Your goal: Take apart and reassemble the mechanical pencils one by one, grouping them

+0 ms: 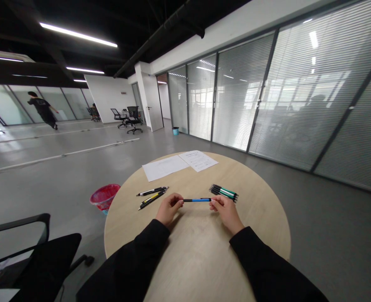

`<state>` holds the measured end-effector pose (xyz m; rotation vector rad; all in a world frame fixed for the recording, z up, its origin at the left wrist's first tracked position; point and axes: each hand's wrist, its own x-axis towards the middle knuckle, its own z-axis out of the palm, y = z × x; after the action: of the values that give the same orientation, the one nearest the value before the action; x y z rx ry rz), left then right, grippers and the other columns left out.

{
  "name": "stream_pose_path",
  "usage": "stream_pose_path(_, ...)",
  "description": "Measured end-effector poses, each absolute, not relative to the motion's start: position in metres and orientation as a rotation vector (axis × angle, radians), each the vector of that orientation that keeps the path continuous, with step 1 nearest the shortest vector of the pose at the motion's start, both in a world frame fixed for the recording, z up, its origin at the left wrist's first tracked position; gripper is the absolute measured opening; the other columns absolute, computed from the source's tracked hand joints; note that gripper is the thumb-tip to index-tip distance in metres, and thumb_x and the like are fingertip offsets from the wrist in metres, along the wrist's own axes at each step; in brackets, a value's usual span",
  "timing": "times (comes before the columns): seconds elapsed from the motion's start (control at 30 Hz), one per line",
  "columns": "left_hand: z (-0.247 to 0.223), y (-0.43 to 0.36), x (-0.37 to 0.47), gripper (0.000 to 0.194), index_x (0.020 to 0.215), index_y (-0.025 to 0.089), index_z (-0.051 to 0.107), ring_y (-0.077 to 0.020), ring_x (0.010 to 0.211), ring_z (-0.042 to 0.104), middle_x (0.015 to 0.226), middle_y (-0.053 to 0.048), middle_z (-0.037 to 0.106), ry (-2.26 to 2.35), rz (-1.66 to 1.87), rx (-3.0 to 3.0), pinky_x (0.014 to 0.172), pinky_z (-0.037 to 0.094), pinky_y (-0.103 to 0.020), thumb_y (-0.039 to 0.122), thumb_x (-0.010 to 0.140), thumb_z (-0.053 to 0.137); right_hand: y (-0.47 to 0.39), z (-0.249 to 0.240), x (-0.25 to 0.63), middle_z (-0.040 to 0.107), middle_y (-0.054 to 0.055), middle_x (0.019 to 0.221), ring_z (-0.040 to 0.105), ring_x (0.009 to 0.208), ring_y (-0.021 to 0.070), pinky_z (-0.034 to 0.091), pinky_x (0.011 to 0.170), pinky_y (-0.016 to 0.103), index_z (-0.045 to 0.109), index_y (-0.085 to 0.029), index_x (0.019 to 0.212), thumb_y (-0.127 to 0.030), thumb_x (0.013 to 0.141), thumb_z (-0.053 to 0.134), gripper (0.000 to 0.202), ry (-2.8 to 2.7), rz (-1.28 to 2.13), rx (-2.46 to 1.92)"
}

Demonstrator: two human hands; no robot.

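Observation:
A blue and black pen (199, 200) lies level between my two hands above the round table. The fingertips of my left hand (169, 208) pinch its dark left end. At its right end, my right hand (227, 212) grips the tip between thumb and fingers. Just beyond my right hand is a row of green, white and black pens (223, 191), lying side by side. To the left of my left hand lie several loose pens, among them a yellow and black one (155, 196) and a black and silver one (152, 191).
Two paper sheets (166, 166) (198, 160) lie at the far side of the round table (260, 201). A red-lined basket (105, 196) stands on the floor at its left, near a black chair (51, 256). A person (43, 108) walks in the far left background.

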<state>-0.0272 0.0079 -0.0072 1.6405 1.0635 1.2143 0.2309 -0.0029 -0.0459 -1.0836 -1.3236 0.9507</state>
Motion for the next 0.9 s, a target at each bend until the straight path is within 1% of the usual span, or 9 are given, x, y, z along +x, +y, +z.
stream_pose_path(0.37,-0.0102,0.0091,-0.0272,0.022,0.082,0.016,0.064,-0.0141,0.064,0.06,0.068,0.0,0.065,1.044,1.231,1.599,0.064,0.047,-0.027,0.036,0.078,0.072,-0.0045,-0.0421,0.2311,0.072,0.008,0.078,0.068,0.067,0.0195,0.055,0.065,0.032,0.069,-0.015,0.088,-0.045,0.083,0.066,0.031,-1.3,0.96,-1.076)
stream_pose_path(0.5,-0.0108,0.0094,-0.0259,0.024,0.08,0.016,0.063,-0.0139,0.062,0.06,0.065,-0.001,0.065,1.053,1.243,1.549,0.062,0.048,-0.027,0.037,0.077,0.073,-0.0032,-0.0426,0.2301,0.071,0.008,0.079,0.067,0.069,0.0202,0.055,0.067,0.033,0.069,-0.015,0.089,-0.046,0.081,0.069,0.032,-1.29,0.93,-1.066)
stream_pose_path(0.67,-0.009,0.0084,-0.0255,0.026,0.079,0.015,0.063,-0.0147,0.062,0.061,0.065,-0.002,0.066,1.079,1.235,1.531,0.063,0.048,-0.028,0.038,0.076,0.074,-0.0018,-0.0445,0.2287,0.071,0.009,0.09,0.066,0.077,0.0216,0.054,0.072,0.035,0.069,-0.016,0.096,-0.041,0.077,0.071,0.031,-1.264,0.895,-1.025)
stream_pose_path(0.8,-0.0094,0.0081,-0.0255,0.027,0.079,0.015,0.064,-0.0152,0.063,0.061,0.066,-0.002,0.066,1.093,1.232,1.533,0.063,0.048,-0.028,0.04,0.075,0.074,-0.0005,-0.0451,0.2303,0.071,0.008,0.086,0.064,0.078,0.0218,0.051,0.073,0.033,0.07,-0.017,0.089,-0.035,0.078,0.069,0.022,-1.319,0.83,-1.059)
stream_pose_path(0.9,-0.0111,0.0085,-0.0252,0.026,0.079,0.016,0.063,-0.0147,0.062,0.061,0.066,-0.002,0.066,1.095,1.233,1.534,0.063,0.048,-0.028,0.04,0.075,0.074,0.0002,-0.0462,0.2318,0.071,0.007,0.084,0.063,0.076,0.0213,0.05,0.071,0.032,0.069,-0.017,0.087,-0.034,0.078,0.068,0.02,-1.329,0.803,-1.072)
